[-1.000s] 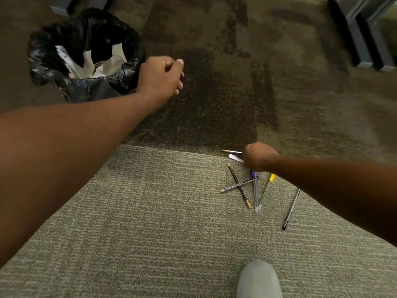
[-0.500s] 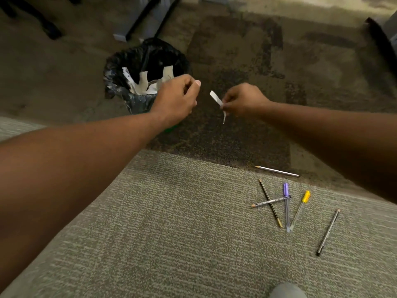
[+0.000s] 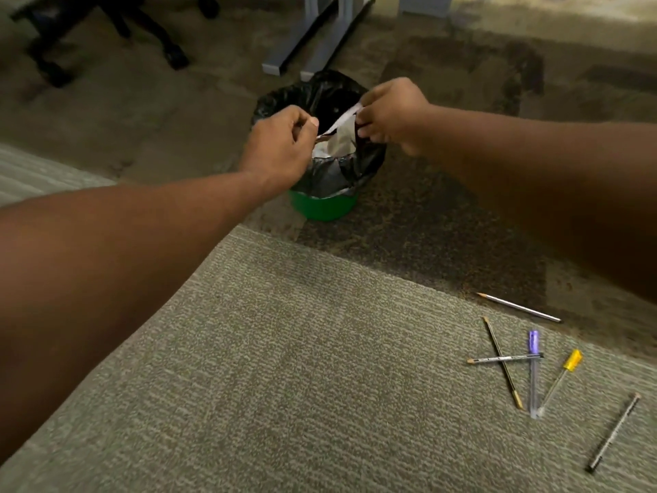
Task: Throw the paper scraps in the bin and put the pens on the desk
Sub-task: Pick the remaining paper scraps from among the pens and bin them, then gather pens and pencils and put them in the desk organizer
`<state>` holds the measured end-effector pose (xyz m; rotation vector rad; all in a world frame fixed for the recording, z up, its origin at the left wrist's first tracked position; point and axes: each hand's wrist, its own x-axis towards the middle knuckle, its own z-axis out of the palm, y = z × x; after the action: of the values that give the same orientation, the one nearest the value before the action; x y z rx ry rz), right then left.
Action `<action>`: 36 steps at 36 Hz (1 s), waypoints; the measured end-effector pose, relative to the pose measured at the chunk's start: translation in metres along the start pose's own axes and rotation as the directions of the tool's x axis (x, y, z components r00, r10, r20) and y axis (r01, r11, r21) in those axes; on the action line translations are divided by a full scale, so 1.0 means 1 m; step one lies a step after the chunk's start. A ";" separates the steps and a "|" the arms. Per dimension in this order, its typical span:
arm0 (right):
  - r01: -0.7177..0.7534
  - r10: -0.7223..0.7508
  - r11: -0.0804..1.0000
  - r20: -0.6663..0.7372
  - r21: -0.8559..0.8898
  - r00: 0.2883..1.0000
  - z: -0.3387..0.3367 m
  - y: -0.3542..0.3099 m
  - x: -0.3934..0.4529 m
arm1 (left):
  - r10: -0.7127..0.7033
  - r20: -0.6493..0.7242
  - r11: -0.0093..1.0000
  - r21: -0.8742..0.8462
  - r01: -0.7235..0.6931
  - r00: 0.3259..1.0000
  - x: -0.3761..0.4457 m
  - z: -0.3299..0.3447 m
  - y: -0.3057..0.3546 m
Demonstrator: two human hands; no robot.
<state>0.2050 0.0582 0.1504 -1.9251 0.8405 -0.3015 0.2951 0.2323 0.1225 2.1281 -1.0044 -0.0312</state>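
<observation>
Both hands now over the bin point(image 3: 321, 208), up from beside it. Right hand point(image 3: 391, 113) grip pinches paper scrap point(image 3: 343, 119); left hand point(image 3: 281, 144) grip curled, contents unclear. Step: binning. Next: release downward. Pens point(image 3: 533, 371) on carpet, well behind-right.

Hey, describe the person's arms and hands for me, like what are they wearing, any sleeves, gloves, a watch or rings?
Both forearms are bare as far as the frame shows: no sleeve edge is visible. The left hand and the right hand wear no gloves. No watch, bracelet or band shows at either wrist, and no ring is visible on the fingers in view, though some fingers are curled out of sight.
</observation>
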 end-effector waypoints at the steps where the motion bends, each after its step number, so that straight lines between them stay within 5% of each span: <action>1: 0.006 -0.006 1.000 -0.017 -0.006 1.000 -0.004 0.004 -0.003 | 0.007 -0.001 1.000 0.003 -0.007 1.000 0.000 0.002 0.001; 6: 0.014 -0.024 0.996 -0.103 -0.091 0.994 -0.033 0.039 -0.024 | 0.080 0.025 0.997 -0.012 -0.080 0.996 0.001 0.028 0.020; 15: -0.067 0.074 0.847 -0.009 -0.527 0.997 -0.094 0.154 -0.088 | 0.256 0.240 0.966 -0.089 -0.241 0.936 -0.022 0.109 0.075; 21: -0.197 0.251 0.731 -0.010 -0.653 0.968 -0.131 0.228 -0.153 | 0.437 0.498 0.843 0.063 -0.534 0.749 -0.060 0.176 0.096; 29: -0.338 0.345 0.610 -0.143 -0.717 0.928 -0.168 0.292 -0.230 | 0.498 0.668 0.762 -0.033 -0.647 0.553 -0.126 0.240 0.117; 32: -0.480 0.443 0.535 -0.253 -0.695 0.860 -0.171 0.315 -0.256 | 0.503 0.731 0.710 -0.047 -0.702 0.461 -0.151 0.256 0.119; 36: -0.621 0.560 0.466 -0.333 -0.630 0.759 -0.175 0.343 -0.285 | 0.457 0.781 0.720 -0.044 -0.693 0.425 -0.176 0.272 0.124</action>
<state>-0.2429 0.0305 -0.0177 -2.1370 1.8353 0.4732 0.0053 0.1291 -0.0387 1.8620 -2.3735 -0.4989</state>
